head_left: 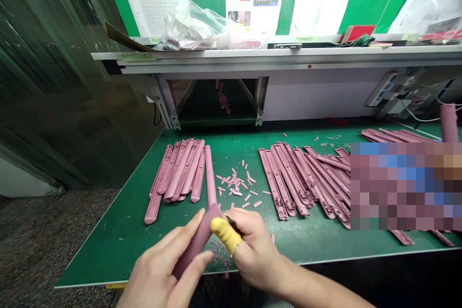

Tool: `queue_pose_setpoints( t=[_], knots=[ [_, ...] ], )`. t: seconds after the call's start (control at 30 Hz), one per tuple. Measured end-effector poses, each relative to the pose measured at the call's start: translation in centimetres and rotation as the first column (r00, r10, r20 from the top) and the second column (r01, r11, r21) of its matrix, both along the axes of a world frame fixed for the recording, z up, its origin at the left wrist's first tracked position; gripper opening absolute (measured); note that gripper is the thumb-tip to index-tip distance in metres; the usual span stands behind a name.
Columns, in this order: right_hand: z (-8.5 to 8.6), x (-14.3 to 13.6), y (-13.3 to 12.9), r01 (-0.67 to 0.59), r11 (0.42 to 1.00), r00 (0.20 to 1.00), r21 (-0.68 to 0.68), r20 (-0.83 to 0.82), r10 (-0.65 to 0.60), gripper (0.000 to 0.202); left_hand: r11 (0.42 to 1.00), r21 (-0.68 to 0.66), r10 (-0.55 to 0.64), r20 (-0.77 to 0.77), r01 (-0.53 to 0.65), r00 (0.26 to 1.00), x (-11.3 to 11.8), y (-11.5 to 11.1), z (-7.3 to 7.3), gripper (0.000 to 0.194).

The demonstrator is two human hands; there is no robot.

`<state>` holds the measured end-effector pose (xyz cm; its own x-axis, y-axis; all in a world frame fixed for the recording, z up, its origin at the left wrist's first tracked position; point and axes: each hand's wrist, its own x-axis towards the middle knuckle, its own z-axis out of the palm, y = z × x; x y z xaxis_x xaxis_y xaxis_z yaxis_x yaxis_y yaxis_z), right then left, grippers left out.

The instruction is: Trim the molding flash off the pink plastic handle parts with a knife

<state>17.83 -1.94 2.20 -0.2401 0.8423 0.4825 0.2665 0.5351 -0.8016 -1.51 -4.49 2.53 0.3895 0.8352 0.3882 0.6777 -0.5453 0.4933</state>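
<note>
My left hand (166, 262) is wrapped round a long pink plastic strip (197, 245), held tilted over the front edge of the bench. My right hand (258, 245), with a yellow finger cover (225, 235) on the thumb, is closed on a small dark blade-like tool (233, 224), mostly hidden by the fingers. Its thumb presses near the far end of the held strip. Just beyond that end lies another pink strip (211, 173) on the green bench top. Fine pink shavings (221, 252) are scattered below my hands.
A pile of pink strips (184, 168) lies at left, a larger row (299, 178) at right. Small pink offcuts (236, 183) lie between them. Behind are a shelf (224, 60) and a plastic bag (195, 26). The far right is blurred out.
</note>
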Motion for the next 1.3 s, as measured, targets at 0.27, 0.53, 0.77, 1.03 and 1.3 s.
queue_pose_setpoints(
  t=[0.27, 0.53, 0.77, 1.03, 1.3],
  knots=[
    [-0.9, 3.0, 0.4, 0.087, 0.971, 0.988, -0.222, -0.108, -0.113, 0.038, 0.69, -0.705, 0.512, 0.637, 0.166, 0.576, 0.6, 0.5, -1.9, 0.039],
    [-3.8, -2.5, -3.1, -0.123, 0.982, 0.883, 0.144, 0.468, 0.042, 0.067, 0.758, -0.607, 0.601, 0.792, 0.237, 0.107, 3.6, 5.7, -0.3, 0.021],
    [-3.9, -1.9, -2.5, -0.214, 0.924, 0.822, 0.317, 0.569, -0.004, 0.061, 0.746, -0.593, 0.615, 0.788, 0.302, 0.03, 4.4, 5.3, -0.1, 0.019],
    [-3.9, -1.6, -2.8, -0.149, 0.973, 0.902, 0.178, 0.428, 0.06, 0.069, 0.666, -0.444, 0.641, 0.752, 0.6, -0.155, 3.5, 5.5, 0.5, 0.025],
    [-4.0, -2.2, -3.5, -0.297, 0.929, 0.918, 0.22, 0.334, 0.214, 0.06, 0.623, -0.295, 0.644, 0.72, 0.725, -0.26, 4.6, 5.0, 1.1, 0.032]
  ],
)
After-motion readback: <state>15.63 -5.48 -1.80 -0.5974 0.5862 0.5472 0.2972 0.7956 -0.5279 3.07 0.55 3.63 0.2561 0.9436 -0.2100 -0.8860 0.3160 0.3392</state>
